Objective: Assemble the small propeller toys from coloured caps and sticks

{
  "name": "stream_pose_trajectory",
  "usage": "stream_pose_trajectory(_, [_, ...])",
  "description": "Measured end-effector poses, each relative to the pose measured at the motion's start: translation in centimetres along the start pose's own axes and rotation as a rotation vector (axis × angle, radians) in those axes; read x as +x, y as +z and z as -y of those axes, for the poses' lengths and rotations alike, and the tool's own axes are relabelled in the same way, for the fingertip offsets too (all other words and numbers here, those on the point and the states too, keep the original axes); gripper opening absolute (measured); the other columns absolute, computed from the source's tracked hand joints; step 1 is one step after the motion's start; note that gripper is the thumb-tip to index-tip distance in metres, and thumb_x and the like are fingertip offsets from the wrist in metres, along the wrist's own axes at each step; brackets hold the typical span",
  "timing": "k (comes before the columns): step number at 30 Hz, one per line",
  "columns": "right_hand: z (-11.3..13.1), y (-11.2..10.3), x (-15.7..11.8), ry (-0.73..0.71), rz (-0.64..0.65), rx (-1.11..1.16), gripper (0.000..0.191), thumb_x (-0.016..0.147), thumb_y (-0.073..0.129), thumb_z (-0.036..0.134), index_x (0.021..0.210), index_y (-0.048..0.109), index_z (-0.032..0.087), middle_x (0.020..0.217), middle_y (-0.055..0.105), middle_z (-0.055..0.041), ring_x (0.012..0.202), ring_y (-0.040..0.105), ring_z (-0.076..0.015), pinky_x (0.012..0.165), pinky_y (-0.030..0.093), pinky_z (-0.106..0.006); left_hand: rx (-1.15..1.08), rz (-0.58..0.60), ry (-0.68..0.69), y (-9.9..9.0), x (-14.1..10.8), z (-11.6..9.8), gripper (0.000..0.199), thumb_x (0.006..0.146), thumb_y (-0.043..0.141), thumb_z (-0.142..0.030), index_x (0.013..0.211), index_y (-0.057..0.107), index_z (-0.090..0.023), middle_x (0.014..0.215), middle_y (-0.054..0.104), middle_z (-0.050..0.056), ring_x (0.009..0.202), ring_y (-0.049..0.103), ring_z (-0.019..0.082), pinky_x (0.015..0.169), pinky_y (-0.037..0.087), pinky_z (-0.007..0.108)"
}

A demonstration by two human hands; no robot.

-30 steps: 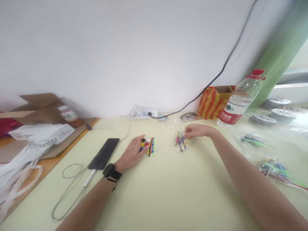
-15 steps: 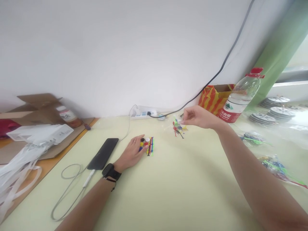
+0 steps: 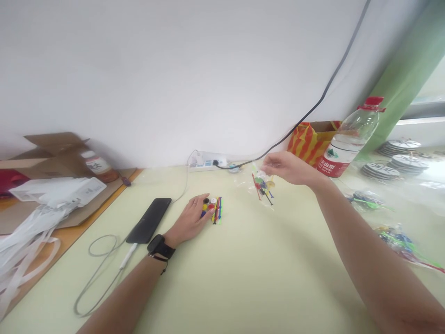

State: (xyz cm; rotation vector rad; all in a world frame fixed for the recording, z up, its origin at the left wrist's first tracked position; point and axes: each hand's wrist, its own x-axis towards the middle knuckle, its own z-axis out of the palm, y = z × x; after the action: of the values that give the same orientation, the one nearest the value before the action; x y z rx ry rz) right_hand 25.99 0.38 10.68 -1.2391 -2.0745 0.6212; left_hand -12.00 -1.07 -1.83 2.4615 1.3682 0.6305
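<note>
My left hand (image 3: 191, 215) lies on the table with its fingers stretched out. Its thumb and index finger border a small group of coloured round discs (image 3: 211, 207), black, white, red, yellow and blue among them. Right beside these lie several thin coloured sticks with arrow-like ends (image 3: 218, 211), side by side. Farther right, my right hand (image 3: 283, 166) is closed in a pinch on a clear plastic bag (image 3: 255, 178). Coloured sticks and discs (image 3: 263, 185) show in the bag, which hangs below the fingers.
A black phone (image 3: 149, 220) on a charging cable lies left of my left hand. Against the wall are a power strip (image 3: 205, 162), a striped bag (image 3: 309, 144) and a large water bottle (image 3: 347, 139). Bagged pieces (image 3: 399, 241) and stacked discs (image 3: 380, 170) lie right; a cardboard box (image 3: 52, 153) stands left.
My right hand has shifted slightly, and the bag's coloured pieces now hang lower and a little farther right. My left hand has stayed in place.
</note>
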Motion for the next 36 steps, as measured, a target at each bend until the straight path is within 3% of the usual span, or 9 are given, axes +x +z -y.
stream_pose_trajectory(6, [0.3, 0.0, -0.2, -0.001, -0.003, 0.130, 0.038, 0.077, 0.079, 0.051, 0.102, 0.072, 0.022, 0.086, 0.075, -0.0055, 0.084, 0.070, -0.0239, 0.076, 0.054, -0.034, 0.013, 0.026, -0.026, -0.2, 0.0, -0.3, 0.057, 0.105, 0.042, -0.053, 0.153, 0.039, -0.022, 0.149, 0.051, 0.013, 0.143, 0.043, 0.031, 0.119, 0.035, 0.050])
stream_pose_trajectory(13, [0.6, -0.9, -0.5, -0.008, -0.058, 0.008, 0.040, 0.085, 0.069, 0.059, 0.084, 0.075, 0.019, 0.080, 0.071, -0.0047, 0.082, 0.065, -0.0248, 0.071, 0.049, -0.033, 0.011, 0.020, -0.016, -0.3, 0.1, -0.4, 0.055, 0.104, 0.043, -0.052, 0.151, 0.040, -0.023, 0.149, 0.052, 0.013, 0.143, 0.044, 0.031, 0.120, 0.035, 0.049])
stream_pose_trajectory(19, [-0.9, -1.0, -0.5, 0.045, -0.303, 0.274, 0.043, 0.085, 0.073, 0.041, 0.124, 0.058, 0.029, 0.087, 0.067, -0.0010, 0.078, 0.064, -0.0188, 0.066, 0.052, -0.029, 0.014, 0.028, -0.030, -0.3, 0.0, -0.4, 0.056, 0.104, 0.043, -0.052, 0.151, 0.041, -0.023, 0.150, 0.052, 0.013, 0.144, 0.043, 0.031, 0.120, 0.035, 0.049])
stream_pose_trajectory(21, [-1.1, -1.0, -0.5, 0.059, -0.281, 0.411, 0.039, 0.084, 0.075, 0.037, 0.118, 0.058, 0.030, 0.090, 0.068, -0.0007, 0.076, 0.064, -0.0168, 0.068, 0.055, -0.030, 0.016, 0.027, -0.032, -0.3, 0.0, -0.4, 0.056, 0.104, 0.043, -0.052, 0.151, 0.041, -0.023, 0.150, 0.052, 0.013, 0.144, 0.043, 0.031, 0.120, 0.035, 0.049])
stream_pose_trajectory(24, [-1.2, -1.0, -0.6, 0.055, -0.075, 0.434, 0.018, 0.083, 0.076, 0.036, 0.092, 0.070, 0.022, 0.092, 0.071, -0.0052, 0.076, 0.065, -0.0167, 0.072, 0.057, -0.032, 0.017, 0.024, -0.029, -0.4, 0.0, -0.5, 0.055, 0.104, 0.045, -0.052, 0.152, 0.041, -0.023, 0.150, 0.052, 0.012, 0.144, 0.044, 0.030, 0.120, 0.036, 0.048])
stream_pose_trajectory(26, [-1.3, -0.7, -0.5, 0.070, 0.017, 0.438, 0.018, 0.084, 0.076, 0.037, 0.086, 0.075, 0.019, 0.094, 0.073, -0.0079, 0.079, 0.067, -0.0183, 0.076, 0.059, -0.033, 0.018, 0.022, -0.028, -0.3, 0.0, -0.4, 0.055, 0.104, 0.045, -0.051, 0.151, 0.042, -0.024, 0.150, 0.052, 0.012, 0.143, 0.044, 0.030, 0.120, 0.036, 0.048])
stream_pose_trajectory(29, [-1.5, 0.0, -0.3, 0.121, -0.117, 0.528, 0.036, 0.089, 0.072, 0.044, 0.121, 0.074, 0.027, 0.118, 0.072, -0.0063, 0.092, 0.072, -0.0196, 0.088, 0.061, -0.035, 0.016, 0.022, -0.017, -0.3, 0.0, -0.2, 0.055, 0.104, 0.044, -0.051, 0.152, 0.040, -0.024, 0.150, 0.051, 0.013, 0.143, 0.045, 0.031, 0.119, 0.037, 0.049])
stream_pose_trajectory(32, [-1.7, 0.3, 0.0, 0.180, -0.211, 0.498, 0.061, 0.092, 0.069, 0.051, 0.150, 0.052, 0.039, 0.128, 0.069, -0.0039, 0.094, 0.075, -0.0195, 0.089, 0.063, -0.036, 0.021, 0.007, -0.001, -0.4, 0.0, -0.4, 0.057, 0.105, 0.043, -0.048, 0.156, 0.034, -0.023, 0.157, 0.044, 0.015, 0.148, 0.039, 0.031, 0.121, 0.033, 0.051])
stream_pose_trajectory(36, [-1.8, 0.5, 0.5, 0.181, -0.170, 0.289, 0.043, 0.095, 0.065, 0.053, 0.125, 0.072, 0.023, 0.110, 0.076, -0.0106, 0.086, 0.074, -0.0214, 0.080, 0.063, -0.036, 0.065, -0.155, 0.069, -1.2, 0.2, -2.6, 0.054, 0.105, 0.048, -0.043, 0.154, 0.036, -0.023, 0.161, 0.038, 0.015, 0.152, 0.031, 0.031, 0.124, 0.028, 0.053])
